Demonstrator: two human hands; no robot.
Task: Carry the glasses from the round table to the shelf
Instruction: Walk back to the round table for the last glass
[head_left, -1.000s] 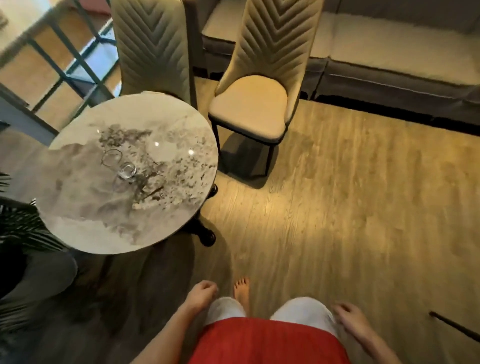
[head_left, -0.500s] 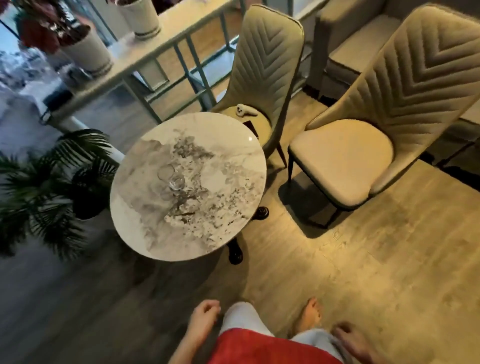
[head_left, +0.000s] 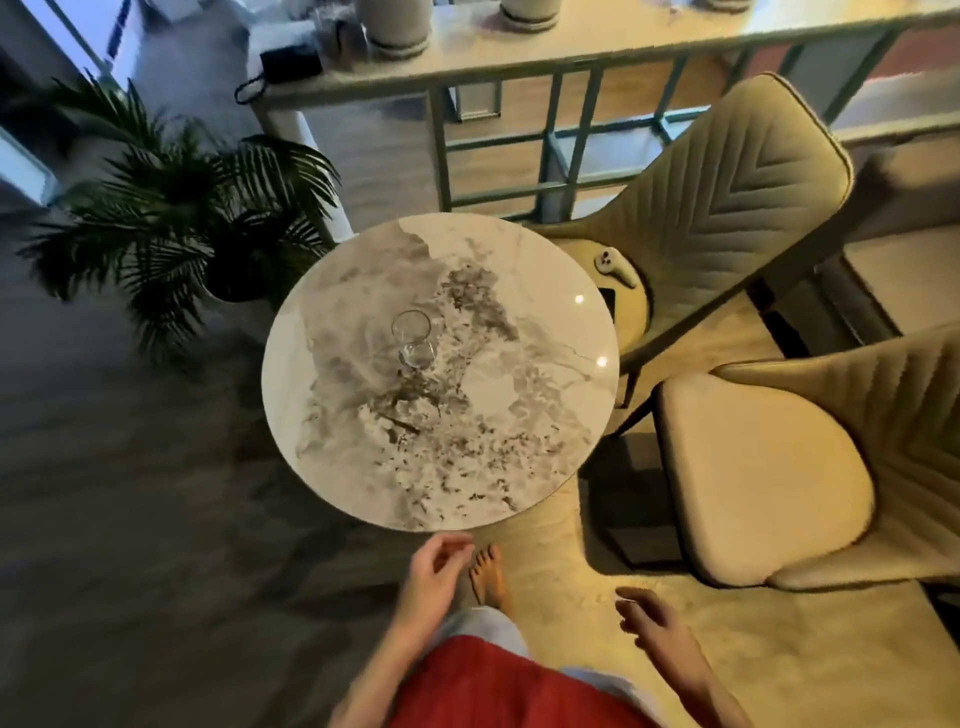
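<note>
Two clear glasses stand touching near the middle of the round marble table (head_left: 519, 467): a taller glass (head_left: 410, 327) behind a shorter glass (head_left: 416, 354). My left hand (head_left: 434, 571) hangs just below the table's near edge, fingers loosely curled, holding nothing. My right hand (head_left: 649, 618) is low at the right, fingers apart and empty. Both hands are well short of the glasses. A long shelf (head_left: 571, 57) with a railing runs along the far side.
Two beige padded chairs stand right of the table: the far chair (head_left: 727, 208) and the near chair (head_left: 763, 483). A white object (head_left: 615, 267) lies on the far chair's seat. A potted palm (head_left: 171, 218) sits left of the table. White pots (head_left: 395, 23) stand on the shelf.
The view has swung toward the table and I have come closer; the table is now centred right in front. Both hands stay low and empty.
</note>
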